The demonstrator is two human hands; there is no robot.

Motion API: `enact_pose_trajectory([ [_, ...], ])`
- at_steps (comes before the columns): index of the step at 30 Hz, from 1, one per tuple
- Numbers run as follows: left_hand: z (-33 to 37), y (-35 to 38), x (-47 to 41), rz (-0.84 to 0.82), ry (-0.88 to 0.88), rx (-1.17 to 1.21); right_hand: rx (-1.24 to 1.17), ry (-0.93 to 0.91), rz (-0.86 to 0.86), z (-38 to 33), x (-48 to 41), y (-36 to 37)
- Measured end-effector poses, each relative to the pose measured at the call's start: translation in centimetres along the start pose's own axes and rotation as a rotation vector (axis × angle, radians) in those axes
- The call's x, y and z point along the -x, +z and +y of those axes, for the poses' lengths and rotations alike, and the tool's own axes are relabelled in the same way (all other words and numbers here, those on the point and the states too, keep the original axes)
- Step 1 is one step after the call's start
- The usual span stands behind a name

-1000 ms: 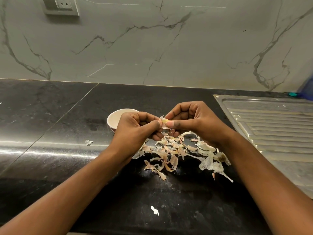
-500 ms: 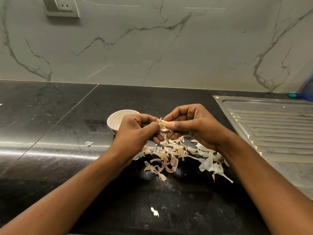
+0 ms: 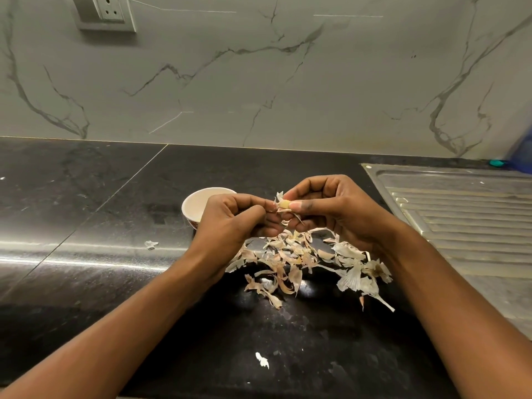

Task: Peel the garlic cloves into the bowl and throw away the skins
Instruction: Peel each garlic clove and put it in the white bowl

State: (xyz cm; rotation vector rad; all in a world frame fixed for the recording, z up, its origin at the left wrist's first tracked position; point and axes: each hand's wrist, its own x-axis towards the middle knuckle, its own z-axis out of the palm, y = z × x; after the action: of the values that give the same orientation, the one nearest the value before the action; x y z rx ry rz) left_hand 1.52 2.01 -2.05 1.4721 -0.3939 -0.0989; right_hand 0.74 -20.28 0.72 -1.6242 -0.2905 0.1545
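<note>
A small garlic clove with loose papery skin is pinched between the thumb and fingers of my right hand. My left hand has its fingertips curled against the clove's left side, pinching at the skin. Both hands hover just above a heap of pale garlic skins on the black counter. A small white bowl stands behind my left hand, which hides part of it; its contents are not visible.
A steel sink drainboard lies to the right. Stray skin bits lie at the left and near the front of the counter. A marble wall with a socket rises behind. A blue object sits far right.
Both hands stayed together over the skin heap, shifting only slightly. The fingers worked the clove, and more of its yellowish flesh shows.
</note>
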Motion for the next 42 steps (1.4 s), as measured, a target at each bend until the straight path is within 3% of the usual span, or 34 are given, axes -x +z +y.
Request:
enact_pose_trajectory([
  [5,-0.02,-0.19,0.16,-0.072,-0.016,0.008,0.042,-0.012,0.002,0.09,0.08,-0.03],
  [17,-0.36,-0.24,0.07,-0.032,0.011,-0.093,0.271,-0.028,0.031,0.23,0.08,0.11],
  [24,-0.38,-0.19,-0.14,-0.041,0.015,-0.100,0.195,-0.013,-0.009,0.30,0.11,0.17],
  [37,-0.27,-0.25,-0.23,0.004,-0.001,-0.060,0.145,-0.047,0.153,0.34,-0.12,-0.50],
  [42,-0.15,-0.10,0.10,-0.007,-0.042,-0.020,0.163,-0.055,0.137,0.34,-0.14,-0.22],
])
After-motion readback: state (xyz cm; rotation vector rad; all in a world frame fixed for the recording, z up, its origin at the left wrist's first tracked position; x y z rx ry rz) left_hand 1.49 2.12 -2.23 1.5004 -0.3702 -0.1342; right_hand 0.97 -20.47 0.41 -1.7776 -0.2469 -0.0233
